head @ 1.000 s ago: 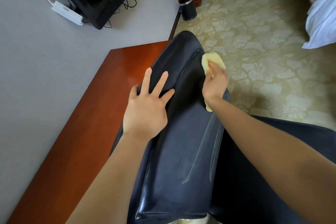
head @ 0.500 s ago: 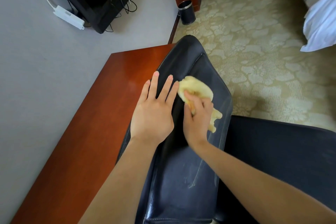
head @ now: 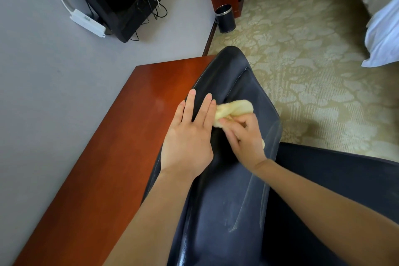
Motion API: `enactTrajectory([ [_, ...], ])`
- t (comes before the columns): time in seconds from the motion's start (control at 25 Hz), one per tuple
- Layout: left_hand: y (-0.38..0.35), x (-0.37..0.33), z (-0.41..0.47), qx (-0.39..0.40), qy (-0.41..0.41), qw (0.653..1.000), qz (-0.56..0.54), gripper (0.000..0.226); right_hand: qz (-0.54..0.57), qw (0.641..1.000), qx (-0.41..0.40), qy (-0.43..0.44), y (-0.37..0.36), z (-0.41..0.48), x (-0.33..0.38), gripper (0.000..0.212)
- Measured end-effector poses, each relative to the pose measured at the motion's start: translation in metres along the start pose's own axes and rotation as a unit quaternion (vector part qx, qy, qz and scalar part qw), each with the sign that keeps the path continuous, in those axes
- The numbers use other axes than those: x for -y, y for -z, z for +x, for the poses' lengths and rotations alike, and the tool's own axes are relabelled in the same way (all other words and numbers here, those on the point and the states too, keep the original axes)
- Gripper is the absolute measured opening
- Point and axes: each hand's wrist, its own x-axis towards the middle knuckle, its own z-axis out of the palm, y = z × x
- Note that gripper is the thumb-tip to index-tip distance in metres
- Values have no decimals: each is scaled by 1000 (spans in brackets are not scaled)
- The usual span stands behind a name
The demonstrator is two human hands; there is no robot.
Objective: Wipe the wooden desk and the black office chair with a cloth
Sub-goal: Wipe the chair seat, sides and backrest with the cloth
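Chair [head: 226, 179]: black, backrest top against the tabletop [head: 121, 147] edge; within reach for wiping.
Left hand [head: 190, 136]: fingers spread, palm flat on the backrest; likely steadying it against the rubbing.
Right hand [head: 244, 136]: grip pinched on the cloth, pressing it down.
Cloth [head: 233, 109]: yellow, bunched, on the backrest just beside the left fingertips.
Stage: chair wipe under way, by judgement.

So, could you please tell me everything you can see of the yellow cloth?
The yellow cloth is a soft, pale, terry-looking rag, bunched into a thick wad. It lies pressed on the black chair backrest, gripped by the right hand, which hides its lower part. Its left end touches the left hand.
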Motion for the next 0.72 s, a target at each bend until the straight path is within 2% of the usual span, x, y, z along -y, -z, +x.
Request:
enactTrajectory([
  [0.2,-3,0,-1,-14,1,1000,-17,71,-58,989,-100,-94,-1,62,-17,26],
  [0.28,-4,1,0,-18,2,1000,-24,71,-50,978,-120,-166,2,93,-27,25],
  [0.36,-4,1,1,-17,-2,1000,-24,71,-25,957,-135,-255,6,126,-40,25],
  [0.48,-5,3,4,-10,-8,1000,-13,72,38,901,-128,-414,13,168,-48,26],
  [0.52,-5,3,5,-10,-9,1000,-6,72,47,890,-124,-435,12,174,-48,27],
  [0.6,-5,3,4,-9,-11,1000,1,71,32,904,-119,-409,8,172,-39,29],
  [0.72,-5,4,4,-11,-8,1000,6,70,12,951,-125,-281,3,140,-21,31],
])
